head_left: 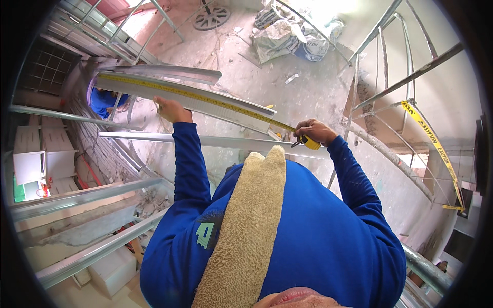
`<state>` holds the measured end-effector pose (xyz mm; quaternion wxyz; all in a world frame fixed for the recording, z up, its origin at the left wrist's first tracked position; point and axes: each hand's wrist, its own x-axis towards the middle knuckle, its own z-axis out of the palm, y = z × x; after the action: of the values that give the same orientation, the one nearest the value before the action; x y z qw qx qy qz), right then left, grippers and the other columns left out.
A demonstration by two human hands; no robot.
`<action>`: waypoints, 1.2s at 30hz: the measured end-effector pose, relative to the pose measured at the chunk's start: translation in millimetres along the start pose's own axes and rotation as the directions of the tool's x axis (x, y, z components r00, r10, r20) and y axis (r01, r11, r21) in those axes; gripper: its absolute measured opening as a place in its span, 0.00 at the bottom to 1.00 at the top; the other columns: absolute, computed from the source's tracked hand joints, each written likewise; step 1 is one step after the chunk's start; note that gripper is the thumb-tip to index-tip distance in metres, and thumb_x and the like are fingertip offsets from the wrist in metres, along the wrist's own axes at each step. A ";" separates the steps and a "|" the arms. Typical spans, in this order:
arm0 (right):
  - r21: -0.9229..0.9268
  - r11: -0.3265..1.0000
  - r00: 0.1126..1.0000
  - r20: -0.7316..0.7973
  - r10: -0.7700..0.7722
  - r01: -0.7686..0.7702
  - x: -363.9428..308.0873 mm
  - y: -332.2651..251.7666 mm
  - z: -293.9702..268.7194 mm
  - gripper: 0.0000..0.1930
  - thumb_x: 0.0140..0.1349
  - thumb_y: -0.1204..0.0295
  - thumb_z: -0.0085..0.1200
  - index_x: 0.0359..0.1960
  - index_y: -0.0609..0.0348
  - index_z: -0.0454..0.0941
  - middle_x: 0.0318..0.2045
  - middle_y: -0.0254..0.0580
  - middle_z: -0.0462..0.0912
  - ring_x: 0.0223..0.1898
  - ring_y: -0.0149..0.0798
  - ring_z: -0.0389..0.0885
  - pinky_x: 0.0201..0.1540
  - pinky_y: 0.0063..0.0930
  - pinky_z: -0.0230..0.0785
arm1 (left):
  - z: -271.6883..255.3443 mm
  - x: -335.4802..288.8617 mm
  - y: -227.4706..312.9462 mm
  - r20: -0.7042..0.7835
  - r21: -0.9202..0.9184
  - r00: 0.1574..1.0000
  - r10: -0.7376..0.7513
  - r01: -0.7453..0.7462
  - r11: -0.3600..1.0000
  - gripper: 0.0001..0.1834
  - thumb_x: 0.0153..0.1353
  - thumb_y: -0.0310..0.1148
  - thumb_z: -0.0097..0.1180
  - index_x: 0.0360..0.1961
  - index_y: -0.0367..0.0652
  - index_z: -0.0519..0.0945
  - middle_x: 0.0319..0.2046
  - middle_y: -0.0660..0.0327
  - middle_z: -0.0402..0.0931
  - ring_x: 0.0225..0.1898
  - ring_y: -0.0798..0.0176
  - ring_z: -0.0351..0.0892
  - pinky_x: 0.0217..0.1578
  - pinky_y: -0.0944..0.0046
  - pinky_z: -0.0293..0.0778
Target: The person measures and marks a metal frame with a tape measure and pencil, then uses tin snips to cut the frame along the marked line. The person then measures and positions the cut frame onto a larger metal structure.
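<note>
Already the yellow tape measure [205, 97] lies stretched along the metal channel [190, 97], left hand [172, 109] pinning it, right hand [314, 131] gripping its case [310, 142]; marking and cutting seem left.

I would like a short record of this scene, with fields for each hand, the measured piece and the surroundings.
left hand: presses the tape measure's blade onto the metal channel
right hand: grips the yellow tape measure case
tape blade: yellow, stretched along the channel
metal channel: long, silvery
clothing: blue long sleeves, beige towel over the chest
surroundings: metal studs, sacks on a dusty floor, yellow caution tape at the right
</note>
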<state>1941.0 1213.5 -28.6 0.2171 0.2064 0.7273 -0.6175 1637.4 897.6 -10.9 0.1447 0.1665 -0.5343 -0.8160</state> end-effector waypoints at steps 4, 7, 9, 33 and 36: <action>-0.037 0.992 0.992 0.030 -0.122 0.123 2.2 13.6 -7.4 0.10 0.58 0.70 0.53 0.34 0.66 0.82 0.30 0.40 0.84 0.30 0.31 0.80 0.38 0.24 0.74 | -3.5 4.9 -7.8 -0.058 0.202 0.997 0.044 -0.032 0.979 0.32 0.72 0.53 0.42 0.45 0.25 0.74 0.43 0.39 0.77 0.43 0.45 0.79 0.43 0.52 0.74; -0.166 0.764 0.779 0.208 -0.591 0.624 2.3 25.2 -21.4 0.09 0.61 0.76 0.48 0.33 0.66 0.80 0.34 0.41 0.83 0.33 0.34 0.81 0.39 0.25 0.74 | -10.7 9.9 -16.1 -0.006 0.487 0.939 0.343 -0.297 0.821 0.30 0.70 0.51 0.47 0.37 0.25 0.75 0.34 0.41 0.77 0.34 0.46 0.77 0.36 0.52 0.72; -0.173 0.675 0.696 0.123 -0.708 0.717 -6.6 30.9 -22.8 0.08 0.61 0.78 0.46 0.31 0.66 0.78 0.33 0.44 0.82 0.35 0.36 0.81 0.40 0.27 0.74 | -14.2 12.4 -20.1 0.067 0.469 0.827 0.558 -0.520 0.714 0.25 0.69 0.46 0.50 0.34 0.26 0.74 0.30 0.42 0.74 0.33 0.43 0.75 0.36 0.51 0.70; 0.394 0.759 0.855 -0.225 -0.466 0.518 -48.3 -52.2 2.4 0.17 0.66 0.61 0.51 0.30 0.65 0.78 0.21 0.45 0.79 0.22 0.37 0.77 0.27 0.30 0.69 | 22.2 -17.6 -0.1 0.343 0.142 0.844 0.412 -0.480 0.866 0.21 0.69 0.46 0.53 0.29 0.38 0.72 0.20 0.67 0.67 0.25 0.74 0.63 0.26 0.67 0.63; 0.334 0.765 0.831 -0.297 -0.469 0.551 -51.4 -63.9 -3.0 0.17 0.69 0.62 0.49 0.30 0.64 0.78 0.22 0.45 0.80 0.23 0.36 0.77 0.28 0.29 0.69 | 20.0 -18.1 -8.0 0.377 0.094 0.820 0.431 -0.497 0.863 0.19 0.68 0.45 0.55 0.32 0.37 0.74 0.19 0.65 0.68 0.23 0.72 0.65 0.24 0.66 0.64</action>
<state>1946.7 1205.0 52.8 -0.0803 0.1000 0.6291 -0.7667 1644.8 924.6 -8.6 0.2279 -0.1013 -0.6503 -0.7176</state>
